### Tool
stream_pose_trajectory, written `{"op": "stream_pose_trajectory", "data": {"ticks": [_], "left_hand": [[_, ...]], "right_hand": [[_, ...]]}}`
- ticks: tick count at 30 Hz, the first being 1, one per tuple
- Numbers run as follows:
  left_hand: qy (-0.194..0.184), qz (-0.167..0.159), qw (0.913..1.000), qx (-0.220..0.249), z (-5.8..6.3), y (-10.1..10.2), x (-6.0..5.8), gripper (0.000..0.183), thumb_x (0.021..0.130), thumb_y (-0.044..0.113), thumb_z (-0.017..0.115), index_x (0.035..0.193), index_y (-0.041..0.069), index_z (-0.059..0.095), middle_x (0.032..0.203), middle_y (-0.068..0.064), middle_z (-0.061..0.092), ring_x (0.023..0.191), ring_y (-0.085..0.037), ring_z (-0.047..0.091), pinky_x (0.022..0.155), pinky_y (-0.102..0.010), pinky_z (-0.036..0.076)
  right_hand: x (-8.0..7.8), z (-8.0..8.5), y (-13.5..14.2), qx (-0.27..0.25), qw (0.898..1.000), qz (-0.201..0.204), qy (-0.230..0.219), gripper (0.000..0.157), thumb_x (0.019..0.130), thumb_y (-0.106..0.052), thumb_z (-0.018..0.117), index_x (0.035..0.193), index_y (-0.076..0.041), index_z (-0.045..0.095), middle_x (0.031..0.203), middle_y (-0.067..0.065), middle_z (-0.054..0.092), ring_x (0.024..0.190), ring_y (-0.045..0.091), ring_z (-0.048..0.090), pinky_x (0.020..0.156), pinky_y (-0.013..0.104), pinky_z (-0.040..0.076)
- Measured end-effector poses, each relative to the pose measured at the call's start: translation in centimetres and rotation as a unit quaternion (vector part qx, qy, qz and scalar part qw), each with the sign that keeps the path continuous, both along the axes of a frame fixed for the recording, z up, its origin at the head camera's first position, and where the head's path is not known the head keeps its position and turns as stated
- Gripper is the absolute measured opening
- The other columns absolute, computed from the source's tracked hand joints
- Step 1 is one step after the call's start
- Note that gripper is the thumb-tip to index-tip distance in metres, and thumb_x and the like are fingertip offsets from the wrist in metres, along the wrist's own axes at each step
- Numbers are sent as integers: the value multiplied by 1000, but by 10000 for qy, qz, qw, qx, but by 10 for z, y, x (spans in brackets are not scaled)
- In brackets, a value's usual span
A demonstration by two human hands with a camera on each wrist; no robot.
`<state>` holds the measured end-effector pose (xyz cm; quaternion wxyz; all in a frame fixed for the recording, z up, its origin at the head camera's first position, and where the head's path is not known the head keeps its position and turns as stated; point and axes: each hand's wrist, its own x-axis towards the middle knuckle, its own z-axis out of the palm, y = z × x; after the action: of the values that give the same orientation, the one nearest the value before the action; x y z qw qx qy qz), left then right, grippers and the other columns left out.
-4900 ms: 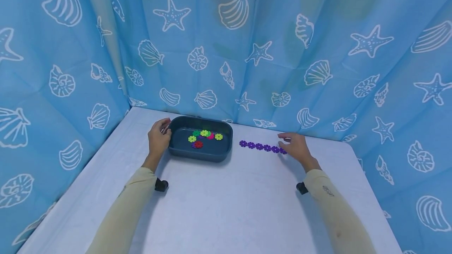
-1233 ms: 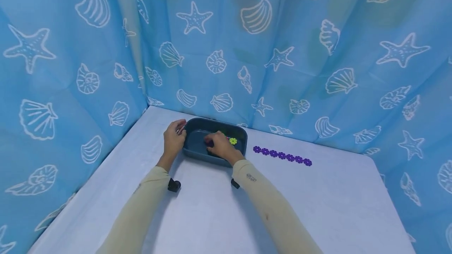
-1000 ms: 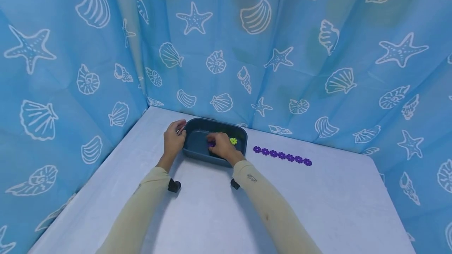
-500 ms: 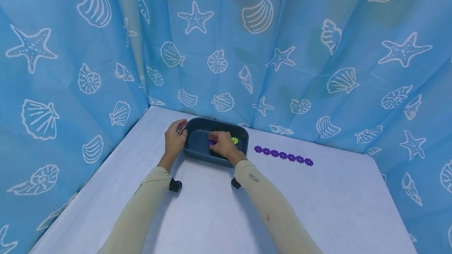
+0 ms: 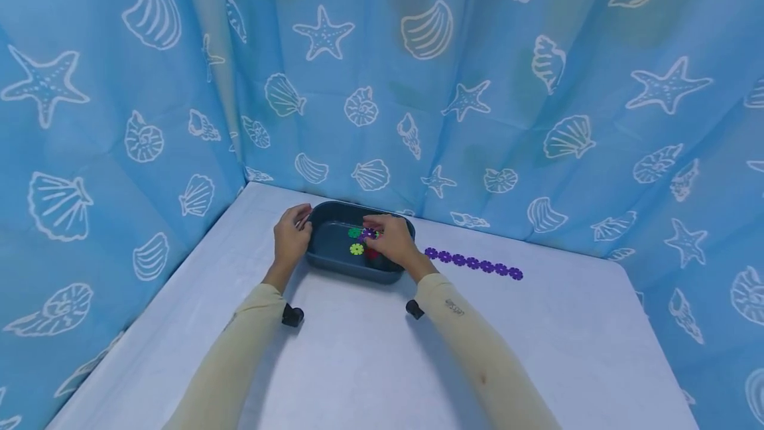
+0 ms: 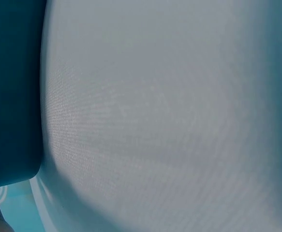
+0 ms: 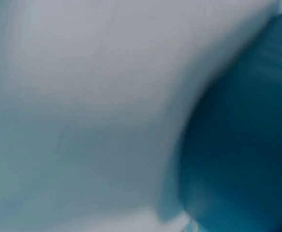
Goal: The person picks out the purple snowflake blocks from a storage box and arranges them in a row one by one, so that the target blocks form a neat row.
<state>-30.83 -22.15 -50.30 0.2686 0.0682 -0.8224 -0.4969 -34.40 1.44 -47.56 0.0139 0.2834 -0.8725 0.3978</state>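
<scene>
My left hand (image 5: 292, 236) grips the left end of a dark blue plastic basin (image 5: 334, 269). Over the basin's right half, my right hand (image 5: 390, 239) pinches a purple snowflake disc (image 5: 369, 233) between thumb and fingers. Below that hand lie a green disc (image 5: 355, 233), a yellow-green disc (image 5: 356, 249) and a red disc (image 5: 372, 253), the last partly covered by the hand. To the right of the basin, several purple discs form a straight row (image 5: 473, 263) on the table. Both wrist views show mainly basin wall and cloth, with only a fingertip at the left one's corner.
A white cloth (image 5: 358, 350) covers the table. Blue curtains (image 5: 382, 71) with shell and starfish prints stand behind and at both sides, close to the basin's far edge. A small black wrist camera (image 5: 292, 315) sits under the left sleeve, another (image 5: 414, 309) under the right.
My right hand left the row, reached into the basin among the discs, and has now lifted slightly rightward with a purple disc. One more purple disc shows in the row. My left hand stays put.
</scene>
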Motion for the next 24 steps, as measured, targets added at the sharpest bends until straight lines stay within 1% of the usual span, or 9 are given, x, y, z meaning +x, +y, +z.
{"op": "stream_pose_trajectory", "data": {"ticks": [4,6,10,13,17,24], "left_hand": [[-47,1,10000,34,0,0,1,37,90,-8,59,125,2,60,124,-13,60,119,-23,59,102,-28,48],[-62,13,10000,25,0,1,1,37,90,-8,59,126,2,60,124,-13,60,119,-24,58,102,-28,48],[-84,9,10000,28,0,2,1,37,90,-8,59,126,2,60,124,-13,60,119,-23,58,102,-27,48],[-63,-5,10000,67,1,3,2,37,90,-8,59,126,2,60,124,-13,60,118,-23,59,102,-27,49],[-79,-17,10000,15,2,4,3,37,90,-8,58,126,1,60,124,-14,59,119,-25,59,102,-29,49],[-161,24,9998,-96,3,5,4,37,91,-7,58,127,2,59,125,-14,59,120,-24,58,103,-30,48]], "right_hand": [[-2,14,28,-33,10000,-64,-55,46,84,-8,75,128,-2,63,114,8,70,106,25,64,95,39,54],[-2,21,45,22,9997,-198,-108,46,84,-8,74,129,-2,62,116,8,69,108,26,63,95,42,54],[-3,27,87,339,9974,-625,-123,47,86,-11,73,131,-5,61,119,8,68,111,27,61,96,44,54],[-3,26,122,616,9929,-1000,-179,49,87,-14,72,134,-8,59,122,7,66,114,28,60,96,44,53],[0,23,169,887,9850,-1424,-403,50,89,-16,71,137,-9,55,124,9,64,117,30,57,96,45,53],[11,11,247,1159,9690,-2093,-613,51,89,-14,71,136,-4,54,124,16,62,118,37,55,95,48,54]]}}
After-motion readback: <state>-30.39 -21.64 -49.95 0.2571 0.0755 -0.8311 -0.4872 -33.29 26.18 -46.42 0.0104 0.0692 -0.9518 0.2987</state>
